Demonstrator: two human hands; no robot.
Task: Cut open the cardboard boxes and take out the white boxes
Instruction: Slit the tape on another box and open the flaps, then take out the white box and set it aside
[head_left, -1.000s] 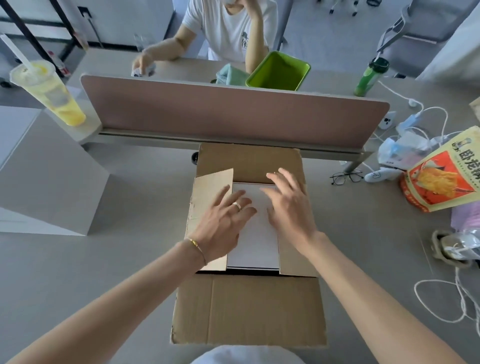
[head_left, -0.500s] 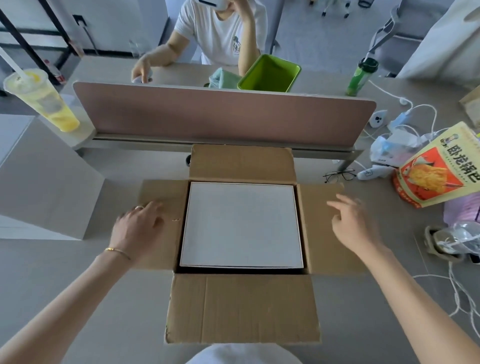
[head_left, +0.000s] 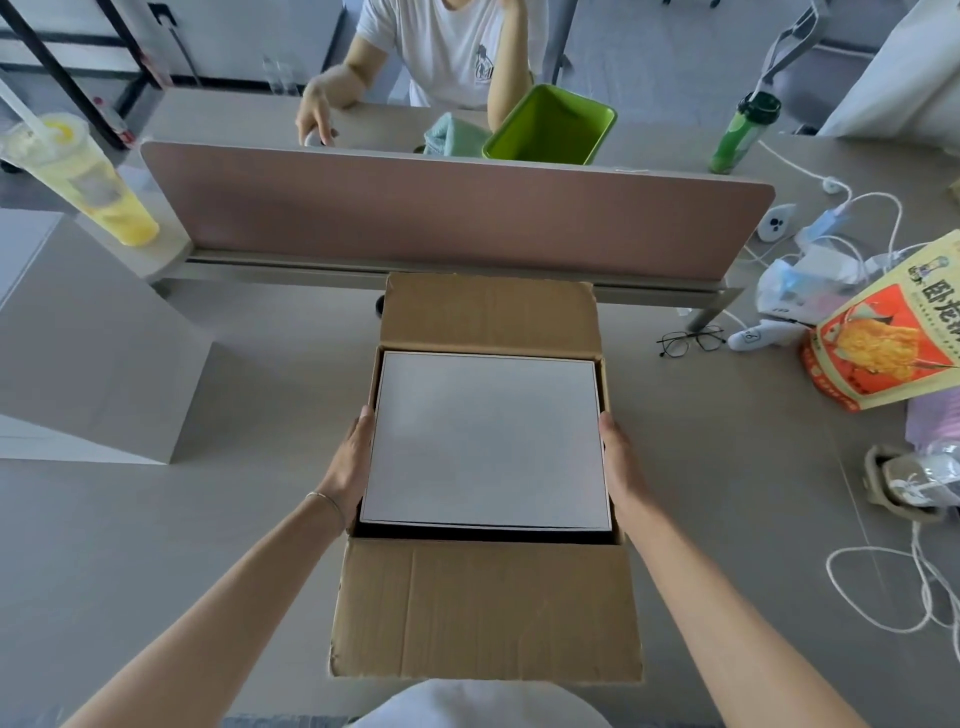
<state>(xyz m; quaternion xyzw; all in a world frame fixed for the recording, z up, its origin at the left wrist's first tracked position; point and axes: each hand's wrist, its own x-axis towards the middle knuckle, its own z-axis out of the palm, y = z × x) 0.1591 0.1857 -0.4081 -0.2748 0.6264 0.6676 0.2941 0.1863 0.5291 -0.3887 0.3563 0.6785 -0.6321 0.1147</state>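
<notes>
Near flap (head_left: 485, 605): folded out flat toward the person, clear of the opening.
Cardboard box (head_left: 621, 535): already cut open on the worktop (head_left: 727, 493).
White box (head_left: 485, 441): inside the cardboard box, top face at about rim level; not yet out.
Left hand (head_left: 349, 465): pressed to the white box's left side, fingers reaching down out of sight.
Right hand (head_left: 618, 457): the same on the right side; grip looks likely, cannot tell.
Side room: tight gaps at the walls.
Far flap (head_left: 488, 314): stands up, with the pink divider (head_left: 457, 213) just behind.
Remaining: lift straight up; bare worktop lies on the left.
</notes>
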